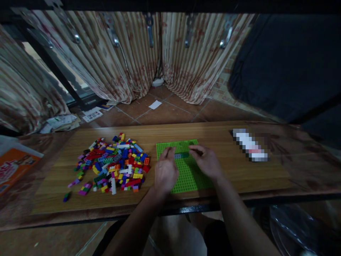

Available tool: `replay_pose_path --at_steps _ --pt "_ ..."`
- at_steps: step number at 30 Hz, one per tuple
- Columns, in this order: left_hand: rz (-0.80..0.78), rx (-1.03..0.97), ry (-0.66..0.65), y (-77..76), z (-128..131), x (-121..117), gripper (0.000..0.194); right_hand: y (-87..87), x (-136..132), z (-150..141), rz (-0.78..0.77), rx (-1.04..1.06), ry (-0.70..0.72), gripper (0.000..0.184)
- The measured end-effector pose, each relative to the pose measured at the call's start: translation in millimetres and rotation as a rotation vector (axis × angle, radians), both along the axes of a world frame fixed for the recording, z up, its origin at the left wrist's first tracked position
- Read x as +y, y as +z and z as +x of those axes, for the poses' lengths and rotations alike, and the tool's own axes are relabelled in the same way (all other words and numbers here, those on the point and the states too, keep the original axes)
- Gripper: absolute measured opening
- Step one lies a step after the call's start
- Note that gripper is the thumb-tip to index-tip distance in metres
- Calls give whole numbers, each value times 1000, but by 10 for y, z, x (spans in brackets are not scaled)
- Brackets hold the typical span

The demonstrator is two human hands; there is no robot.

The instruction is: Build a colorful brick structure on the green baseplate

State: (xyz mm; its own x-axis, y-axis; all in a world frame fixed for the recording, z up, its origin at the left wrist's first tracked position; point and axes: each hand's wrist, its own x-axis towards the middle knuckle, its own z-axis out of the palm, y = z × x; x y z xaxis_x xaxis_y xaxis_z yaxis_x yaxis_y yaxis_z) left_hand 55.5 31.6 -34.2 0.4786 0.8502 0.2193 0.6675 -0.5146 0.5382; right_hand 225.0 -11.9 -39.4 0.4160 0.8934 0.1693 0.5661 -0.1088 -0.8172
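Currently, left hand (166,173) and right hand (207,161) curl at either end of the brick row (181,155) on the green plate (185,174); can't tell if either grips anything. Uneven pressing could pop the row loose or skid the plate across the surface (253,177). Far left, orange pack (20,164) lettering too blurred to read.

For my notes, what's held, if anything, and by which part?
Can't tell: a narrow blue-green plastic strip shows between the left grip and right grip, but any hold is unclear.
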Motion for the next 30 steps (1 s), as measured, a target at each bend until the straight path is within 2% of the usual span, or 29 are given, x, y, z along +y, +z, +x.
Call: replay_pose_path --at_steps 3,7,18,22,27,30 --pt "-19 -89 105 84 -95 120 41 9 -1 -67 -30 -163 135 23" --pt "-18 -166 155 128 -200 259 35 -22 20 -118 -76 -295 167 19" --pt "19 -324 239 154 -481 477 29 -72 79 -99 -23 -281 175 16" --pt "-27 -418 361 195 -661 591 28 -87 91 -100 -27 -291 180 18" --pt "-160 -681 578 299 -912 692 30 -66 110 -127 -39 -309 188 19" --pt "-224 -811 624 374 -1034 697 32 -62 123 -134 -40 -320 181 19"
